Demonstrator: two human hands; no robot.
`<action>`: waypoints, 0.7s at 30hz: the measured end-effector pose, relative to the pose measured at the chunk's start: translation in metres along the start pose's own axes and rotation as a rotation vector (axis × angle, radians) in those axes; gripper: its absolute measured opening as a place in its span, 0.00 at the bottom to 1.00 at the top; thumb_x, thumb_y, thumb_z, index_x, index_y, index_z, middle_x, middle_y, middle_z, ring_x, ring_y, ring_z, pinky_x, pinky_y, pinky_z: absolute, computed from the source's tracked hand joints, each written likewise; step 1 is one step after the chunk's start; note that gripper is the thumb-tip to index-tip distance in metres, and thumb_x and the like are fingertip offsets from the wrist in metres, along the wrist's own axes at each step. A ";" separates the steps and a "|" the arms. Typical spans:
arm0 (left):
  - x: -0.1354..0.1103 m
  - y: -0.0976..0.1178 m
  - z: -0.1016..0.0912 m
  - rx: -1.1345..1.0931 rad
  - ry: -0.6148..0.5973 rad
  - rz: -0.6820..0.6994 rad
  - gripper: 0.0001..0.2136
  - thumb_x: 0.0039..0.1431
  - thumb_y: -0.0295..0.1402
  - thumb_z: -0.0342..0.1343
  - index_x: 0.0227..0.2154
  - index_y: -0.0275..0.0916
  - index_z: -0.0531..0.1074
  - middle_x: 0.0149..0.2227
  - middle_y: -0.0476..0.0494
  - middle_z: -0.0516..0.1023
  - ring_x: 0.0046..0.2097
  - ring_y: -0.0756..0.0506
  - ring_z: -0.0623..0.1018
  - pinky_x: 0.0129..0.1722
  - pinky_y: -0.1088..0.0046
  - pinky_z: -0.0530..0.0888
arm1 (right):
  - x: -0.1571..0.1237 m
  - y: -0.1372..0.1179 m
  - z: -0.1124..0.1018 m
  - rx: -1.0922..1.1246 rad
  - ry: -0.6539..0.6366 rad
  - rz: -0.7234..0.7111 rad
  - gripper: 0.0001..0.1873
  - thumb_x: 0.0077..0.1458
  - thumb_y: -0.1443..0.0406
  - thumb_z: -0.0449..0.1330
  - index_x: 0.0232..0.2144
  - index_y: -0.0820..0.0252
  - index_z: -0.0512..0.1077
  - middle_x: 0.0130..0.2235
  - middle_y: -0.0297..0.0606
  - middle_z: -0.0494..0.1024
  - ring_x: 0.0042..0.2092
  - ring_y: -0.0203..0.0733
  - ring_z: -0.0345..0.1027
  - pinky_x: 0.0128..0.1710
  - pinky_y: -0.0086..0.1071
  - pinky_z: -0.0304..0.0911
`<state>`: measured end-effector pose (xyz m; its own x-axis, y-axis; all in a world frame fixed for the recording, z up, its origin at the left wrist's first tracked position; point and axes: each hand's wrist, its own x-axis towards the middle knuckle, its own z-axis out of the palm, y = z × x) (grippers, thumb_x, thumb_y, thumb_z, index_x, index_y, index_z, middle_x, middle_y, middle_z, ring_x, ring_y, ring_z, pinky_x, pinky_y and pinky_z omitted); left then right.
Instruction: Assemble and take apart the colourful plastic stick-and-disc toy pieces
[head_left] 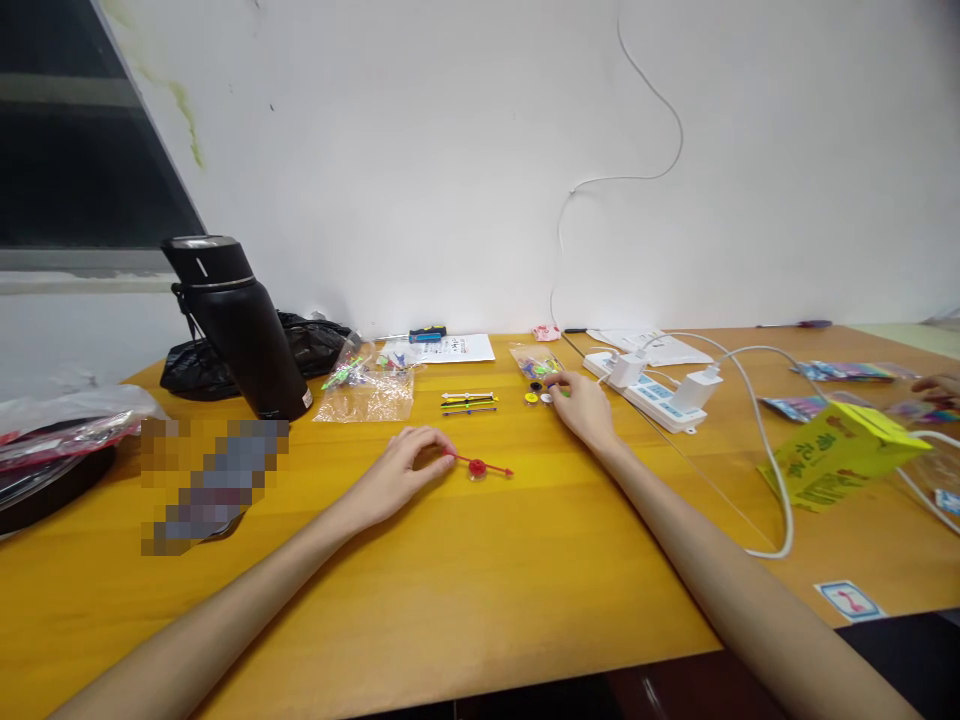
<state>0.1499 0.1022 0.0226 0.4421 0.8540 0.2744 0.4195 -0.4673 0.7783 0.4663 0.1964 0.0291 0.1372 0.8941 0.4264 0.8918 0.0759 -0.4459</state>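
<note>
My left hand pinches the tail end of a red plastic arrow between thumb and fingertips. The arrow lies over a small clear round base with a red hub at its middle. Farther back, my right hand is closed at a cluster of small discs, with a bit of blue at its fingertips; what it grips is mostly hidden. Beside those fingers are a black disc, a yellow disc and a white disc. Several thin arrows in white, black, yellow and blue lie side by side between my hands.
Clear bags of small coloured parts lie behind, near a screwdriver. A black bottle stands left, beside a blurred-out object. Right are a power strip, white cables, a yellow carton and another person's hand.
</note>
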 end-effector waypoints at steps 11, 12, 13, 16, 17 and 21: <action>0.005 0.003 -0.001 -0.244 0.092 -0.098 0.13 0.64 0.45 0.56 0.34 0.41 0.77 0.35 0.46 0.78 0.40 0.43 0.74 0.43 0.70 0.68 | -0.001 -0.007 -0.004 0.040 0.084 -0.124 0.14 0.60 0.68 0.54 0.38 0.57 0.80 0.44 0.42 0.82 0.49 0.50 0.72 0.53 0.42 0.62; 0.006 0.002 -0.001 -0.286 0.112 -0.119 0.13 0.64 0.45 0.57 0.34 0.40 0.77 0.35 0.46 0.78 0.41 0.43 0.74 0.44 0.70 0.68 | -0.002 -0.010 -0.004 0.089 0.110 -0.173 0.14 0.60 0.68 0.53 0.38 0.57 0.80 0.44 0.42 0.82 0.50 0.50 0.71 0.54 0.43 0.61; 0.008 0.002 -0.001 -0.346 0.129 -0.145 0.13 0.63 0.45 0.58 0.34 0.40 0.78 0.36 0.45 0.78 0.42 0.43 0.74 0.46 0.69 0.68 | -0.004 -0.014 -0.005 0.153 0.137 -0.232 0.14 0.60 0.69 0.53 0.38 0.57 0.79 0.45 0.42 0.81 0.51 0.50 0.71 0.55 0.44 0.61; 0.009 -0.001 -0.001 -0.586 0.164 -0.235 0.14 0.62 0.46 0.59 0.35 0.40 0.79 0.40 0.43 0.78 0.47 0.44 0.75 0.50 0.70 0.69 | -0.015 -0.036 -0.005 0.380 0.116 -0.432 0.13 0.62 0.69 0.53 0.41 0.56 0.78 0.47 0.42 0.79 0.53 0.48 0.69 0.57 0.44 0.62; 0.010 -0.002 -0.001 -0.655 0.163 -0.257 0.14 0.62 0.46 0.60 0.36 0.39 0.79 0.41 0.43 0.78 0.47 0.44 0.75 0.49 0.70 0.70 | -0.021 -0.046 -0.006 0.458 0.051 -0.483 0.13 0.63 0.68 0.54 0.42 0.56 0.78 0.47 0.42 0.78 0.52 0.47 0.69 0.56 0.43 0.63; 0.008 -0.005 0.000 -0.814 0.122 -0.291 0.14 0.61 0.45 0.62 0.38 0.38 0.79 0.43 0.41 0.77 0.44 0.46 0.75 0.46 0.72 0.71 | -0.052 -0.085 -0.009 0.775 -0.382 -0.584 0.13 0.65 0.63 0.57 0.49 0.55 0.76 0.51 0.41 0.77 0.50 0.42 0.71 0.49 0.36 0.69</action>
<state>0.1519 0.1115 0.0209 0.2976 0.9544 0.0244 -0.2149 0.0420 0.9757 0.3870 0.1393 0.0522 -0.4928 0.6968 0.5211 0.2356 0.6834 -0.6910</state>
